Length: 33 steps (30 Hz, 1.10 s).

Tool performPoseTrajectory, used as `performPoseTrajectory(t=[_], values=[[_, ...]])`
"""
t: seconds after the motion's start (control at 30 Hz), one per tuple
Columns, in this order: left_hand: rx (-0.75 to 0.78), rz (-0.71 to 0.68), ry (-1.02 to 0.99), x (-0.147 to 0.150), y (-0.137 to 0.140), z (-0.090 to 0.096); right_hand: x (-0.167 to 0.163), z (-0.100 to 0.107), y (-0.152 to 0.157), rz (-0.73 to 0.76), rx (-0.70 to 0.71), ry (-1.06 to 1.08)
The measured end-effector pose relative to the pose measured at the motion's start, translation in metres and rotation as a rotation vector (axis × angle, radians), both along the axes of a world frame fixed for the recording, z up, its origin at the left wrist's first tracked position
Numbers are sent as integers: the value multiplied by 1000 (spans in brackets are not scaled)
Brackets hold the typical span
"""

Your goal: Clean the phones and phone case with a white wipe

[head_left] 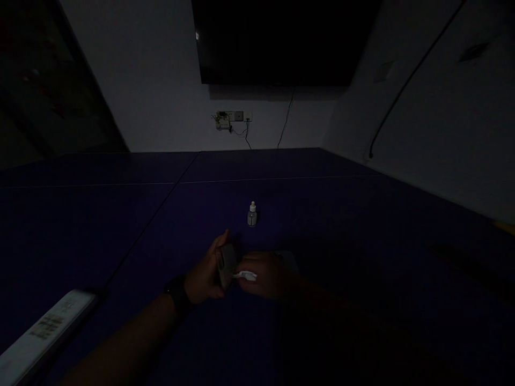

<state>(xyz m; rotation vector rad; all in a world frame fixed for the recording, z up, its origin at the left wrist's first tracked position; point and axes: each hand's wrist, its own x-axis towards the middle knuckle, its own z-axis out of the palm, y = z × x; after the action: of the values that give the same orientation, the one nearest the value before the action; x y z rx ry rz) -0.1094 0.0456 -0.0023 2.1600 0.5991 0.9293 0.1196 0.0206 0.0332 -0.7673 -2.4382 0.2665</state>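
Observation:
In the dim light my left hand (204, 274), with a dark watch (177, 292) on its wrist, is closed round a flat greyish phone-like slab (227, 262). The slab is tilted up on edge, with a darker patch near its left side. My right hand (263, 276) is closed on a small white object (247, 275). Its thin tip reaches to the slab's lower right edge; the kind of object is too dark and small to tell. A small clear dropper bottle (251, 217) with a white top stands upright beyond both hands.
A flat grey thing (286, 260) lies partly hidden behind my right hand. A long white power-strip-like bar (50, 329) lies at the lower left on the dark blue surface (209, 203). At the back are wall sockets (233, 117) with cables and a large black screen (281, 43).

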Motion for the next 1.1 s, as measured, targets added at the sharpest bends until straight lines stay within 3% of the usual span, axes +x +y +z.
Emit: performPoseTrajectory(t=[0.13,0.33,0.6,0.87,1.1], values=[[-31,128,-27,5,-10,14,-4,-7,-5,-25,-95,103],[-135,104,-114,4,-10,16,3,-6,-3,118,-242,132],[-283,52,-156,3,-3,7,12,-3,6,210,16,-368],[-271,27,-145,2,-1,6,5,5,0,185,144,-511],[-285,22,-138,1,0,3,0,-1,7,31,214,-605]])
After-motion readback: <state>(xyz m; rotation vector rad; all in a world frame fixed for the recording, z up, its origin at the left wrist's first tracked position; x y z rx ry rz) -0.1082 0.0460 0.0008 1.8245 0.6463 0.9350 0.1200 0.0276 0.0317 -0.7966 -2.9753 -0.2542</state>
